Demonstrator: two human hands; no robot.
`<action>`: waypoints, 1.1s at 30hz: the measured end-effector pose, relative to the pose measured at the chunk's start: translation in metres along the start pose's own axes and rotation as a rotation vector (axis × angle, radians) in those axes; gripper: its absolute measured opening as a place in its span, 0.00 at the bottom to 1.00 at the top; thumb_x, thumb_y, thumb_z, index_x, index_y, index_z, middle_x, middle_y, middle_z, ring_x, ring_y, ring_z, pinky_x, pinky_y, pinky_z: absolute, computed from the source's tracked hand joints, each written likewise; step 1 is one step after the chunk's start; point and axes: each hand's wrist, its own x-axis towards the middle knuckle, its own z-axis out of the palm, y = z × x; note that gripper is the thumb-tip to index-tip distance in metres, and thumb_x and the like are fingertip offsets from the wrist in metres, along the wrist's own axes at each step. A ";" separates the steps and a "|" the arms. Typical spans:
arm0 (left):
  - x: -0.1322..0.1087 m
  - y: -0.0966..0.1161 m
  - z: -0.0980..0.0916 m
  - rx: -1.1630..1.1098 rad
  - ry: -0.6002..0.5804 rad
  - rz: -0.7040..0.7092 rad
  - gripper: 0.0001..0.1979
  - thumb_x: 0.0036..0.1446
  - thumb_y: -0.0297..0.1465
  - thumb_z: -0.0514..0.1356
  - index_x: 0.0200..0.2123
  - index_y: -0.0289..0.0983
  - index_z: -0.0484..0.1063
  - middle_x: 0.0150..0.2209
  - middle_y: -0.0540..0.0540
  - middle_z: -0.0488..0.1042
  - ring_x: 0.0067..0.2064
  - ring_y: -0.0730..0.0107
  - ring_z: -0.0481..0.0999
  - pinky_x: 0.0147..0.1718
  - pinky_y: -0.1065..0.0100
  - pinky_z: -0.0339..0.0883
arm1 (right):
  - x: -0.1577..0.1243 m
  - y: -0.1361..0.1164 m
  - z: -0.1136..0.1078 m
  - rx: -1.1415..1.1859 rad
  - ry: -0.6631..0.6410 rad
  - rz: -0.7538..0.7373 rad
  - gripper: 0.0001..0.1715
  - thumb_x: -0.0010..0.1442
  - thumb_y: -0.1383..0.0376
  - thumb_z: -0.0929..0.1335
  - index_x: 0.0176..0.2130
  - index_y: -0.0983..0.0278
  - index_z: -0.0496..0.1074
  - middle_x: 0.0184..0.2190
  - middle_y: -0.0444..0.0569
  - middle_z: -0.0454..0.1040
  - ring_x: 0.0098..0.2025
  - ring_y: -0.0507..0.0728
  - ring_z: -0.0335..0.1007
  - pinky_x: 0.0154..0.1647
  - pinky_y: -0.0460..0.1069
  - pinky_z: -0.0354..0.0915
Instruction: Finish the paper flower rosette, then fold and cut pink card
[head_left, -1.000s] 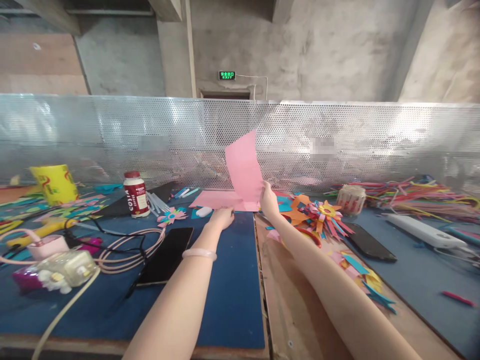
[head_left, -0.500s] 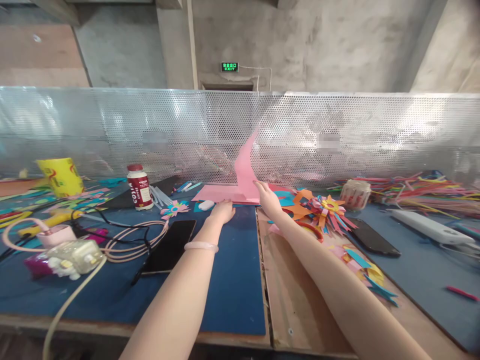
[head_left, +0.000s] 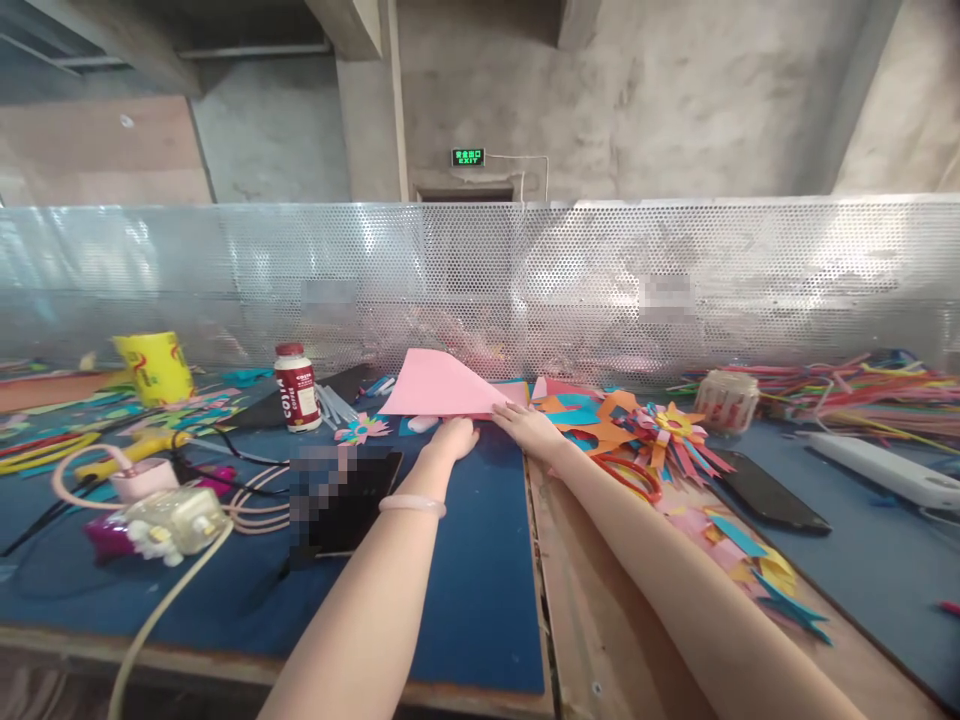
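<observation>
Pink paper catches my eye first: in the head view, taking the worker's hands as the clock's centre, the pink sheet [head_left: 450, 383] lies at about eleven to twelve, slanting up from the blue mat [head_left: 472, 600]. More pink paper [head_left: 517, 392] lies flat at one o'clock; I can't tell whether it's the same piece. The right hand [head_left: 529, 430] lays its fingers across the sheet's right corner; whether its thumb pinches from beneath is hidden. The left hand [head_left: 455, 440] is half-curled at the near edge, and I can't see whether it grips.

I'd call this piece barely begun: the sheet is bent but not pressed flat, and I see no cuts in it. Other pieces look further along: a small paper flower [head_left: 362, 428] at nine, and a fuller, many-layered bloom [head_left: 661, 425] at three, beside orange cut-outs [head_left: 619, 408].
</observation>
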 end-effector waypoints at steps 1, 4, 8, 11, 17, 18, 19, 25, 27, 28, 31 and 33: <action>0.000 0.000 0.000 0.009 0.001 -0.003 0.20 0.59 0.32 0.50 0.53 0.32 0.66 0.52 0.36 0.69 0.54 0.59 0.68 0.53 0.66 0.57 | 0.001 -0.001 -0.001 0.017 0.047 0.059 0.28 0.60 0.77 0.57 0.57 0.61 0.63 0.59 0.49 0.61 0.59 0.59 0.55 0.56 0.54 0.58; 0.001 0.000 0.000 0.043 0.016 -0.020 0.20 0.58 0.33 0.49 0.51 0.30 0.67 0.53 0.35 0.68 0.56 0.54 0.64 0.54 0.61 0.56 | 0.006 -0.003 -0.002 0.085 0.249 0.320 0.32 0.57 0.79 0.54 0.59 0.67 0.58 0.59 0.53 0.60 0.58 0.57 0.57 0.55 0.51 0.59; 0.001 -0.002 0.001 0.080 0.058 -0.060 0.23 0.56 0.33 0.50 0.55 0.34 0.63 0.61 0.39 0.58 0.59 0.46 0.55 0.53 0.50 0.54 | 0.010 -0.001 0.002 0.203 0.446 0.481 0.37 0.52 0.81 0.53 0.61 0.74 0.53 0.59 0.57 0.58 0.59 0.57 0.55 0.57 0.49 0.57; 0.002 -0.004 0.001 0.081 0.056 -0.083 0.27 0.55 0.34 0.50 0.59 0.36 0.57 0.64 0.43 0.49 0.58 0.45 0.55 0.51 0.48 0.56 | 0.010 0.003 0.003 0.254 0.489 0.453 0.38 0.50 0.81 0.52 0.59 0.73 0.57 0.58 0.56 0.60 0.60 0.56 0.54 0.59 0.50 0.54; 0.002 -0.004 0.003 0.057 0.034 -0.134 0.30 0.57 0.36 0.49 0.61 0.33 0.51 0.65 0.36 0.45 0.59 0.46 0.57 0.53 0.52 0.54 | 0.003 0.008 -0.005 0.140 0.523 0.389 0.34 0.54 0.80 0.53 0.59 0.70 0.58 0.59 0.53 0.60 0.61 0.55 0.53 0.59 0.51 0.54; 0.002 -0.005 0.004 0.054 0.032 -0.151 0.30 0.57 0.36 0.49 0.61 0.31 0.52 0.63 0.33 0.48 0.59 0.46 0.57 0.54 0.54 0.54 | 0.001 0.008 -0.006 0.096 0.467 0.318 0.34 0.55 0.80 0.54 0.59 0.70 0.58 0.59 0.52 0.60 0.62 0.56 0.51 0.59 0.51 0.54; 0.002 -0.005 0.004 0.051 0.029 -0.164 0.30 0.57 0.37 0.49 0.60 0.29 0.53 0.61 0.31 0.51 0.58 0.46 0.58 0.54 0.55 0.53 | 0.000 0.007 -0.006 0.051 0.398 0.240 0.33 0.56 0.80 0.54 0.59 0.69 0.59 0.59 0.52 0.59 0.62 0.57 0.49 0.59 0.51 0.54; 0.002 -0.007 0.005 0.057 -0.007 -0.136 0.24 0.59 0.37 0.48 0.56 0.31 0.59 0.57 0.33 0.59 0.58 0.51 0.60 0.53 0.59 0.54 | 0.003 -0.003 0.005 -0.097 0.038 0.075 0.28 0.58 0.78 0.57 0.57 0.66 0.63 0.58 0.54 0.62 0.63 0.58 0.49 0.59 0.54 0.52; 0.001 -0.007 0.004 0.060 -0.016 -0.110 0.21 0.60 0.35 0.47 0.54 0.33 0.61 0.57 0.35 0.62 0.58 0.53 0.60 0.53 0.59 0.54 | 0.005 -0.003 0.011 -0.107 0.019 0.141 0.28 0.57 0.78 0.57 0.57 0.69 0.62 0.57 0.56 0.62 0.62 0.60 0.50 0.58 0.55 0.52; 0.001 -0.007 0.003 0.060 -0.019 -0.098 0.20 0.60 0.35 0.47 0.53 0.33 0.62 0.55 0.36 0.64 0.57 0.54 0.62 0.53 0.60 0.55 | 0.005 -0.002 0.014 -0.108 0.018 0.176 0.29 0.57 0.78 0.57 0.57 0.71 0.61 0.57 0.58 0.63 0.61 0.61 0.51 0.57 0.55 0.53; 0.000 -0.005 0.001 0.062 -0.016 -0.085 0.19 0.60 0.34 0.48 0.50 0.30 0.64 0.52 0.35 0.67 0.54 0.57 0.65 0.51 0.64 0.57 | 0.004 0.001 0.019 -0.106 0.002 0.248 0.30 0.56 0.77 0.57 0.58 0.74 0.59 0.57 0.61 0.62 0.58 0.63 0.55 0.56 0.55 0.54; -0.001 -0.005 -0.001 0.070 -0.007 -0.092 0.19 0.59 0.35 0.49 0.49 0.28 0.64 0.52 0.33 0.66 0.54 0.56 0.65 0.51 0.64 0.58 | 0.003 0.002 0.021 -0.105 -0.010 0.279 0.28 0.56 0.76 0.57 0.56 0.73 0.62 0.57 0.61 0.61 0.57 0.63 0.56 0.55 0.55 0.54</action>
